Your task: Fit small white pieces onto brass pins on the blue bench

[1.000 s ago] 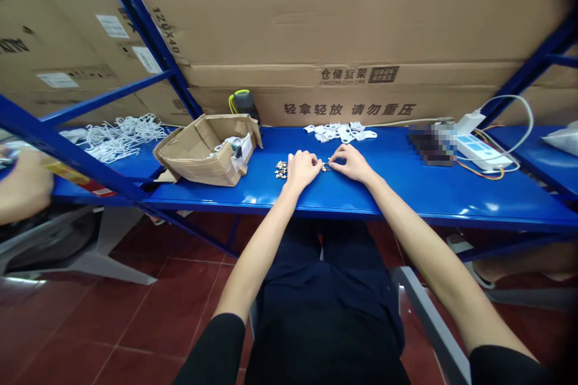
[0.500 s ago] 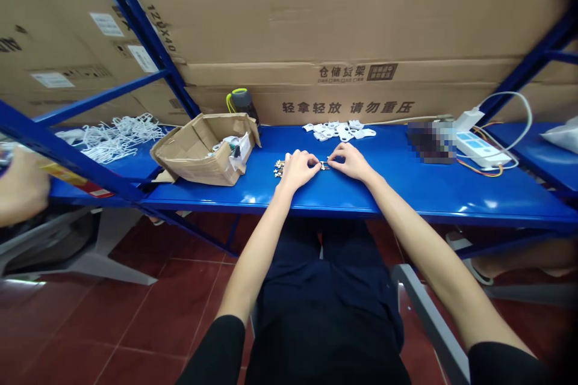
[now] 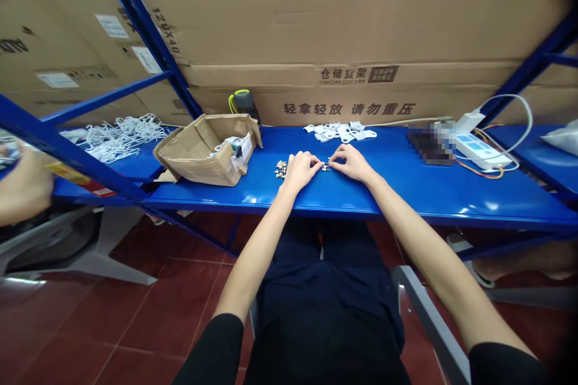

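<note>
- By the fingers of the left hand (image 3: 301, 171), thumb and forefinger are bent toward each other; whether a part is pinched there cannot be told.
- By the right hand (image 3: 351, 163), a rounded curve is made with thumb and forefinger, their tips close together; a firm grip on anything cannot be made out.
- Between the two sets of fingertips, small metallic-looking parts (image 3: 326, 167) are seen at the blue tabletop (image 3: 406, 189); their exact shape is too small to be read.
- Just left of the left hand, a little pile (image 3: 280, 169) of similar pieces is gathered, partly hidden by it.
- Beyond the hands, white plastic pieces (image 3: 345, 132) are spread near the cardboard backing (image 3: 338, 30).
- To the left, an open cardboard box (image 3: 198, 162) is set, with mixed items inside; a dark bottle (image 3: 244, 101) is placed behind it.
- To the right, a dark object (image 3: 432, 145) is blurred out, beside a white power strip (image 3: 482, 151).
- On the adjoining surface at far left, white hooks (image 3: 118, 137) are heaped, and another person's hand (image 3: 27, 185) is seen, motion-blurred.
</note>
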`<state>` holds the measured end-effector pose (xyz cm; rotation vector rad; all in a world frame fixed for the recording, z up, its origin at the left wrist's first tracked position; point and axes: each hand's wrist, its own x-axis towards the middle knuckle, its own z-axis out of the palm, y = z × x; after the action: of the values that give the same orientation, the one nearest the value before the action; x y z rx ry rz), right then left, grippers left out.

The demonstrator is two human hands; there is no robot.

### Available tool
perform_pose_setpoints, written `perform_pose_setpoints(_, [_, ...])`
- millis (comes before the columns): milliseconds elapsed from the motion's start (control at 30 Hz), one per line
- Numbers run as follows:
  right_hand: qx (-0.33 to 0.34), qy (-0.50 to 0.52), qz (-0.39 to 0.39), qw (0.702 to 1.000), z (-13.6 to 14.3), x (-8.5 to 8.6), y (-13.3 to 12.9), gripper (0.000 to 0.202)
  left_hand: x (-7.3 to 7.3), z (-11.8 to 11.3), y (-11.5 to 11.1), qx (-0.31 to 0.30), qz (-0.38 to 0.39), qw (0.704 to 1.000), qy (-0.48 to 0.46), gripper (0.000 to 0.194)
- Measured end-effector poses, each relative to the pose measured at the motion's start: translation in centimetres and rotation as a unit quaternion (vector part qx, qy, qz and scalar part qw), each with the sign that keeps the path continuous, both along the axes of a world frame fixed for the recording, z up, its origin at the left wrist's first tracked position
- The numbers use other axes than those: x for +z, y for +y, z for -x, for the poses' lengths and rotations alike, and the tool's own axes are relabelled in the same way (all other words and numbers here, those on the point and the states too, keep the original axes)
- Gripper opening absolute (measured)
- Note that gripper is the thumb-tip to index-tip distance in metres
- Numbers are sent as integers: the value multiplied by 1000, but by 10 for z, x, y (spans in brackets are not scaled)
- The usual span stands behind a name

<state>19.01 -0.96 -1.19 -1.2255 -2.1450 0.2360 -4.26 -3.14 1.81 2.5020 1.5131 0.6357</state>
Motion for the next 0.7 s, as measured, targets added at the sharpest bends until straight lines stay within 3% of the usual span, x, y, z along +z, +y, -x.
perform_pose_setpoints(700, [2,-4,1,1000,0,2,-1,21,1,-3,2,0,5,1000,0,28])
